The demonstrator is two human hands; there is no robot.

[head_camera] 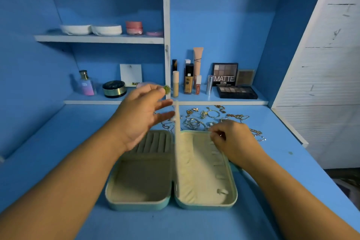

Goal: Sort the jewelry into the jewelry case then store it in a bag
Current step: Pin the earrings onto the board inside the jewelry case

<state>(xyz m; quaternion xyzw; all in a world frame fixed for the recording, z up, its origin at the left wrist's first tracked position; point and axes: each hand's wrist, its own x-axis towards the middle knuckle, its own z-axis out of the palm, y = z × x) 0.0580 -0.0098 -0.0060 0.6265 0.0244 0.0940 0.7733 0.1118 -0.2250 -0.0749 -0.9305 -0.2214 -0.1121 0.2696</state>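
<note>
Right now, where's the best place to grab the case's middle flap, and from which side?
Pinch the flap by its top free edge, from straight above, thumb on one face, fingers on the other. It stands upright and thin between the halves of the case, so only that edge is exposed. Probably take the near end: the left hand and right hand crowd the far end.

My bench (58,142) is plain blue, the shelf edges (97,39) white. The jewelry case (136,207) is teal outside, cream and grey-beige within (no pattern). The jewelry (212,115) glints gold and silver; the small piece (166,89) pinched in my left hand (140,115) is yellow-green.
</note>
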